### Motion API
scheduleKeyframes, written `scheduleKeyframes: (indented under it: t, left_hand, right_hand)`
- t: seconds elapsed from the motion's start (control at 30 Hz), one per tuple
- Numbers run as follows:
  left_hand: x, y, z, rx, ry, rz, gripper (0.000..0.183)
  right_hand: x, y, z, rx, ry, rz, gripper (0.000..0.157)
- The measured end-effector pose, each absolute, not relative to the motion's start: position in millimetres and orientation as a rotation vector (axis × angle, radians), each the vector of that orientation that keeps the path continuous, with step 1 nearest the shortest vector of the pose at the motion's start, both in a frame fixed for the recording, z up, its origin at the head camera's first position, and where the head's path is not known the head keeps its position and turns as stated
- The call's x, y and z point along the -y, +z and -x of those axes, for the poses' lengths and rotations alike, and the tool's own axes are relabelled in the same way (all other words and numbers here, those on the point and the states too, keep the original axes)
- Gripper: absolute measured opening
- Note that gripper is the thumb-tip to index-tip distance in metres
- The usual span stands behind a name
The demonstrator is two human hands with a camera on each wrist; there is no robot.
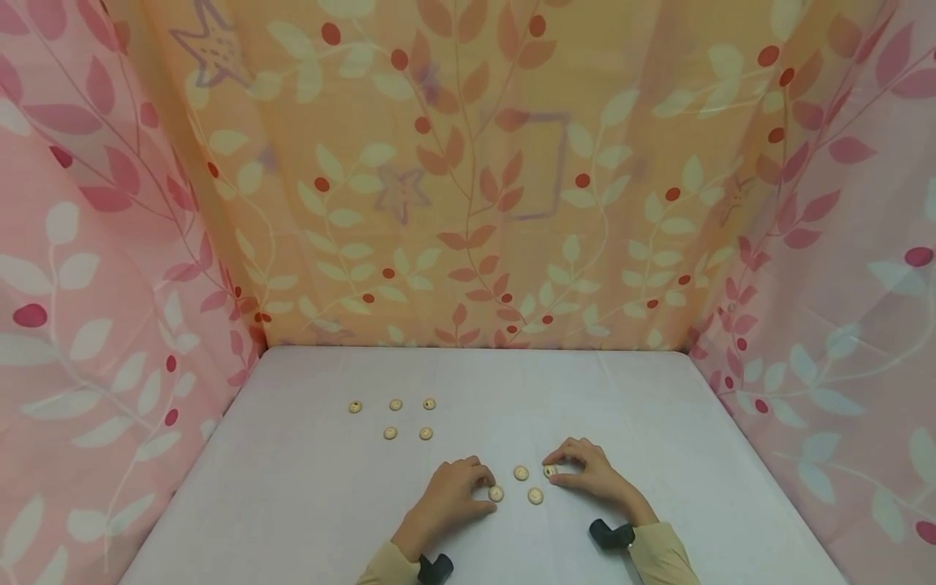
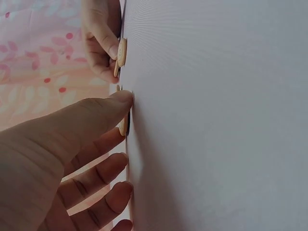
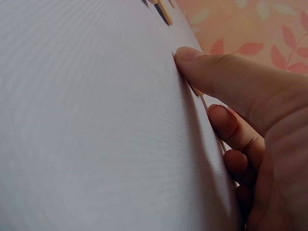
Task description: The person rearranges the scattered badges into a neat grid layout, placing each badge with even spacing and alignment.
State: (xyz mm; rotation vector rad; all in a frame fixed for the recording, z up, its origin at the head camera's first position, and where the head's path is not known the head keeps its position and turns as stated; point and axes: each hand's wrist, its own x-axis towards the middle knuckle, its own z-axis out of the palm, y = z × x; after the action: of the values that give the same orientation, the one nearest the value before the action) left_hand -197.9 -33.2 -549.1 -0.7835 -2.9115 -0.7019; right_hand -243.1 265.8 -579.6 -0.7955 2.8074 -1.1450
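Note:
On the white tabletop, my left hand [image 1: 457, 491] curls its thumb and index finger around the edges of a small round wooden disc [image 1: 496, 493]. The left wrist view shows that disc [image 2: 123, 126] tilted behind the thumb tip. Farther right, my right hand [image 1: 588, 471] pinches another disc [image 1: 550, 471], which has a dark mark on its face. Its thumb [image 3: 216, 72] covers most of this disc in the right wrist view. Between the hands lie two more discs, one farther back [image 1: 521, 473] and one nearer [image 1: 535, 496].
Several similar discs lie in two rows at the back left, among them a back-row disc [image 1: 396, 405] and a front-row disc [image 1: 391, 433]. Leaf-patterned curtains [image 1: 468, 268] enclose the table [image 1: 292, 504] at the back and both sides. Each wrist carries a black device [image 1: 611, 535].

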Motion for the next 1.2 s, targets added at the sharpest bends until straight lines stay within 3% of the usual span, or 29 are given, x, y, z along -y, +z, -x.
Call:
scheduleKeyframes:
  t: [0.73,1.2]
  left_hand:
    - [26.5,-545.1,196.4,2.833,-0.566,0.799,0.020]
    - [49.2,-550.4,200.3,2.853,-0.649,0.730,0.016]
  right_hand:
    - [-265.3,-584.8,244.4,-2.819,-1.171,0.827,0.027]
    - [-258.7,-570.5,236.1,-2.796,-1.196,0.815,0.026]
